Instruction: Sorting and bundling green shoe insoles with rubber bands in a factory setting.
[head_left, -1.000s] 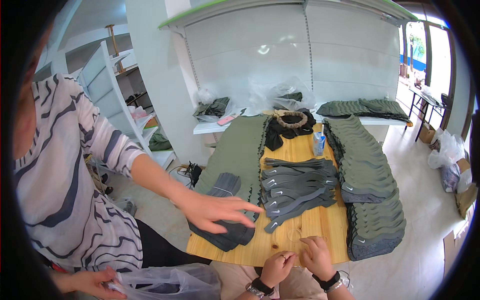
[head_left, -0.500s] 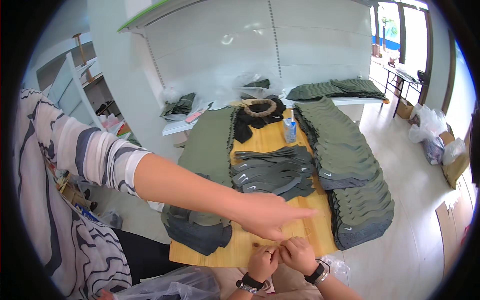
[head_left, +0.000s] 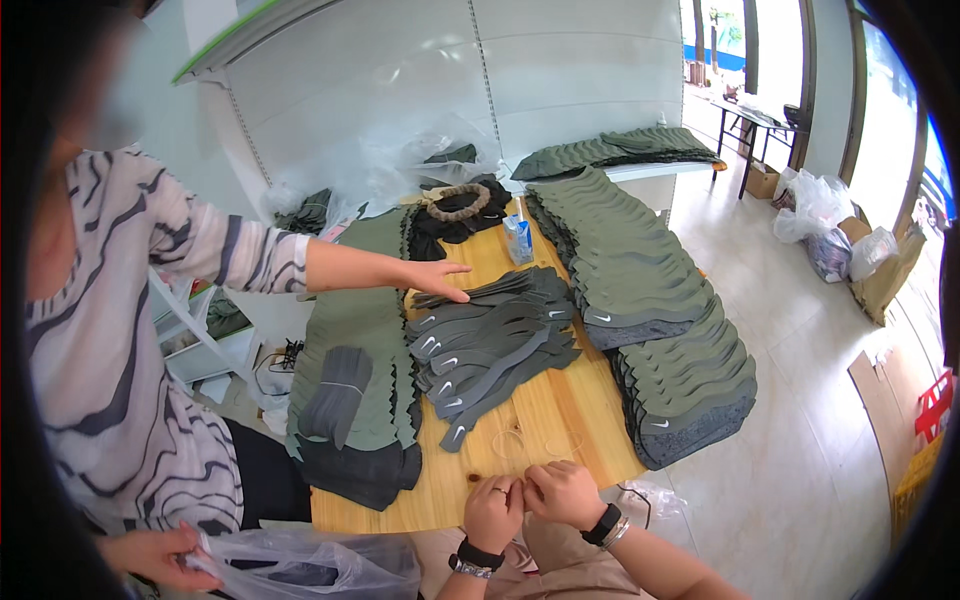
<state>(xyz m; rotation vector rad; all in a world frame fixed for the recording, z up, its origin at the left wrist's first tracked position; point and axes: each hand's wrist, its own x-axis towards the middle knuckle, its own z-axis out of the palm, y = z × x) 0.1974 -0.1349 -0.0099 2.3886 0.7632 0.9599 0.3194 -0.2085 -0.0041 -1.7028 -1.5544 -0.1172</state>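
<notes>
My left hand (head_left: 494, 512) and my right hand (head_left: 563, 493) meet at the near edge of the wooden table (head_left: 520, 415). Both have curled fingers pinched close together, and whatever lies between them is hidden. Just beyond, thin pale loops like rubber bands (head_left: 508, 446) lie on the wood. A fanned pile of dark grey curved fabric pieces (head_left: 480, 340) with small white marks spreads over the middle of the table. Another person's hand (head_left: 438, 279) reaches in from the left, fingers outstretched, at the far end of that pile.
Long stacks of olive fabric pieces (head_left: 640, 265) line the right side, with another olive stack (head_left: 350, 270) at left bearing a grey banded bundle (head_left: 337, 395). A drink carton (head_left: 518, 240) stands at the back. The person's other hand holds a clear plastic bag (head_left: 310, 565).
The other person's pointing arm has drawn back from above my hands to the far end of the grey pile. My hands stay together. The view has shifted, so the table sits farther left.
</notes>
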